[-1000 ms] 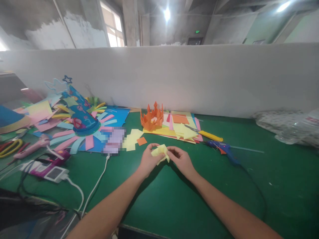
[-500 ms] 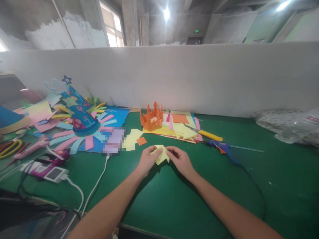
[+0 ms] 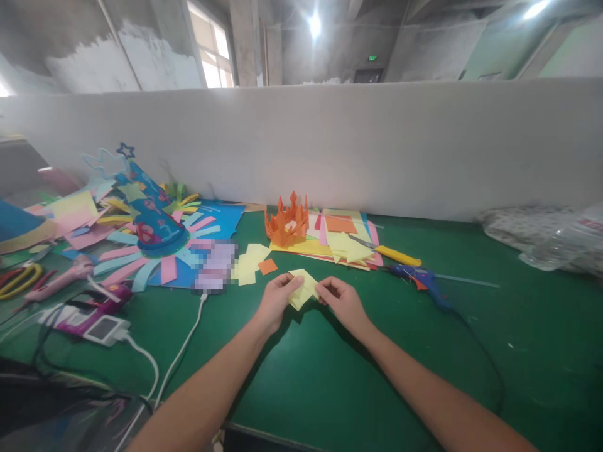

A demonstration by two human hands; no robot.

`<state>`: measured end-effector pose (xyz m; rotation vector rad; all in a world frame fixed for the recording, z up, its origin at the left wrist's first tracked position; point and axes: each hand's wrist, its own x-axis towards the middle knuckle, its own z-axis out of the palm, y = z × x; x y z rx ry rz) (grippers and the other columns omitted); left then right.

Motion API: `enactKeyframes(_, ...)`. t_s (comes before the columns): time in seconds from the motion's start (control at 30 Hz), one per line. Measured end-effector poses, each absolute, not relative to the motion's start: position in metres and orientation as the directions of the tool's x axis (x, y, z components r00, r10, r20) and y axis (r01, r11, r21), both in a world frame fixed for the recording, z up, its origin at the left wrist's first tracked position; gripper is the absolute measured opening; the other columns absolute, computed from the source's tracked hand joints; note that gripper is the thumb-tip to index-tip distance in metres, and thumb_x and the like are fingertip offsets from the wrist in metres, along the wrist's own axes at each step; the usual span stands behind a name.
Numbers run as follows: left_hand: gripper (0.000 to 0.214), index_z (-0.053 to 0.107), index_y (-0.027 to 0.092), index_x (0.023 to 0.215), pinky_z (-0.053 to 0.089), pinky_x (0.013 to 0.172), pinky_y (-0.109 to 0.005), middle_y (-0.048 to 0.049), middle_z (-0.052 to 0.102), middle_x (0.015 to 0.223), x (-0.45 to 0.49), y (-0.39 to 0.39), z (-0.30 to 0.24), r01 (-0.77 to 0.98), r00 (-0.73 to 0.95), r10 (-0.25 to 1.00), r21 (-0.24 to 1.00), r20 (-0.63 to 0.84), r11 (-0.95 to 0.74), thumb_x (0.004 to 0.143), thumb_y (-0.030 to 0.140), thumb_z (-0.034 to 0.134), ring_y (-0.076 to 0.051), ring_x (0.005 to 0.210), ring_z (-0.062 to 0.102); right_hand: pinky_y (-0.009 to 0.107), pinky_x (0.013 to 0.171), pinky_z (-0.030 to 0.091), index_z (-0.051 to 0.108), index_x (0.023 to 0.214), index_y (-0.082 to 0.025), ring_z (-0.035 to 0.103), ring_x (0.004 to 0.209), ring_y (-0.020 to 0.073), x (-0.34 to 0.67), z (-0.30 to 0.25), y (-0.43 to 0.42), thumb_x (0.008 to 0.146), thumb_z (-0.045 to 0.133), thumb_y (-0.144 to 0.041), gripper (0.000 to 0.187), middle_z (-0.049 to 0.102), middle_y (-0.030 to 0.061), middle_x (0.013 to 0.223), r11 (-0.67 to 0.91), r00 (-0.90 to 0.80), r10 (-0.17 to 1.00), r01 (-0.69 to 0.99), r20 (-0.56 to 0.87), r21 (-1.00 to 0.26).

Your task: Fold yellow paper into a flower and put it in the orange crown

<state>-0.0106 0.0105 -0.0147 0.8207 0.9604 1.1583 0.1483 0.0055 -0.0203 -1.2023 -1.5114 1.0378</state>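
A small piece of folded pale yellow paper [image 3: 303,291] is held between both hands above the green table [image 3: 301,370]. My left hand [image 3: 277,301] pinches its left side, thumb on top. At its right corner, my right hand [image 3: 343,304] grips the paper between thumb and fingers. Beyond the hands stands an orange folded-paper crown [image 3: 286,223]. A small orange paper square [image 3: 267,267] and several pale yellow sheets [image 3: 250,263] lie just past my left hand.
Right of the crown are stacked coloured papers [image 3: 348,245], a yellow-handled cutter [image 3: 398,256] and a blue glue gun [image 3: 421,279] with a cord. On the left are a blue cone hat [image 3: 157,220], a pink glue gun [image 3: 63,282] and a power strip [image 3: 87,320] with cables.
The yellow paper has turned a little in my fingers and shows a flatter face. My left thumb has shifted slightly left and up on it.
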Motion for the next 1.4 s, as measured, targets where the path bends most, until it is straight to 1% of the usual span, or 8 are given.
enactKeyframes(0.1, 0.033, 0.057, 0.012, 0.067, 0.040, 0.050, -0.020, 0.0016, 0.058, 0.058, -0.011, 0.010, -0.013, -0.363, 0.125, 0.974, 0.905, -0.186, 0.220, 0.062, 0.040, 0.075, -0.008, 0.050, 0.053, 0.024, 0.052, 0.037, 0.056, 0.065, -0.017, 0.046, 0.052, 0.0119, 0.148, -0.017, 0.004, 0.077, 0.058, -0.042, 0.027, 0.051, -0.0028, 0.055, 0.173, -0.092, 0.984, 0.228, 0.156, -0.958)
enactKeyframes(0.2, 0.035, 0.059, 0.014, 0.082, 0.043, 0.053, -0.021, 0.0014, 0.061, 0.065, -0.010, 0.010, -0.011, -0.363, 0.117, 0.976, 0.907, -0.182, 0.212, 0.060, 0.036, 0.076, -0.009, 0.054, 0.056, 0.024, 0.052, 0.037, 0.056, 0.065, -0.018, 0.045, 0.053, 0.0119, 0.148, -0.014, 0.003, 0.076, 0.058, -0.042, 0.027, 0.050, -0.0028, 0.056, 0.180, -0.086, 0.983, 0.235, 0.164, -0.955)
enactKeyframes(0.33, 0.042, 0.057, 0.017, 0.095, 0.043, 0.050, -0.020, 0.0030, 0.061, 0.065, -0.011, 0.010, -0.008, -0.334, 0.114, 0.978, 0.920, -0.177, 0.205, 0.060, 0.032, 0.076, -0.009, 0.051, 0.056, 0.024, 0.052, 0.037, 0.057, 0.066, -0.018, 0.045, 0.054, 0.0118, 0.148, -0.013, 0.002, 0.075, 0.058, -0.041, 0.025, 0.051, -0.0024, 0.058, 0.185, -0.088, 0.982, 0.239, 0.168, -0.953)
enactKeyframes(0.47, 0.039, 0.061, 0.015, 0.094, 0.042, 0.048, -0.020, 0.0024, 0.061, 0.060, -0.014, 0.010, -0.004, -0.261, 0.135, 0.976, 0.944, -0.170, 0.201, 0.059, 0.028, 0.075, -0.009, 0.048, 0.055, 0.023, 0.050, 0.035, 0.056, 0.066, -0.017, 0.042, 0.053, 0.0108, 0.149, -0.014, 0.002, 0.074, 0.059, -0.037, 0.021, 0.049, -0.0029, 0.058, 0.186, -0.098, 0.981, 0.233, 0.167, -0.955)
enactKeyframes(0.6, 0.034, 0.066, 0.013, 0.088, 0.044, 0.051, -0.021, -0.0027, 0.066, 0.069, -0.018, 0.011, -0.003, -0.196, 0.160, 0.967, 0.954, -0.198, 0.228, 0.058, 0.027, 0.075, -0.011, 0.053, 0.058, 0.022, 0.049, 0.034, 0.054, 0.065, -0.018, 0.041, 0.052, 0.0106, 0.149, -0.013, 0.002, 0.073, 0.058, -0.035, 0.019, 0.047, -0.0035, 0.057, 0.194, -0.111, 0.978, 0.205, 0.174, -0.959)
enactKeyframes(0.87, 0.023, 0.063, 0.013, 0.070, 0.047, 0.057, -0.021, -0.0030, 0.064, 0.067, -0.019, 0.010, -0.003, -0.133, 0.212, 0.948, 0.954, -0.238, 0.270, 0.058, 0.027, 0.077, -0.010, 0.057, 0.058, 0.022, 0.052, 0.039, 0.053, 0.070, -0.018, 0.045, 0.054, 0.0107, 0.151, -0.015, 0.004, 0.076, 0.056, -0.036, 0.019, 0.048, -0.0033, 0.060, 0.170, -0.106, 0.982, 0.128, 0.157, -0.977)
enactKeyframes(1.1, 0.028, 0.065, 0.013, 0.076, 0.049, 0.058, -0.023, -0.0040, 0.063, 0.071, -0.016, 0.006, -0.001, -0.109, 0.275, 0.936, 0.960, -0.220, 0.258, 0.060, 0.033, 0.076, -0.012, 0.061, 0.059, 0.023, 0.052, 0.040, 0.056, 0.068, -0.018, 0.048, 0.057, 0.0117, 0.152, -0.016, 0.003, 0.072, 0.061, -0.037, 0.020, 0.053, -0.0023, 0.062, 0.163, -0.100, 0.984, 0.140, 0.149, -0.977)
enactKeyframes(1.4, 0.027, 0.062, 0.013, 0.065, 0.046, 0.054, -0.023, -0.0004, 0.061, 0.061, -0.017, 0.007, -0.003, -0.088, 0.211, 0.960, 0.974, -0.186, 0.208, 0.058, 0.036, 0.076, -0.011, 0.055, 0.056, 0.025, 0.055, 0.043, 0.064, 0.072, -0.016, 0.051, 0.055, 0.0124, 0.151, -0.015, 0.003, 0.073, 0.062, -0.037, 0.021, 0.059, -0.0006, 0.060, 0.135, -0.154, 0.981, 0.105, 0.118, -0.985)
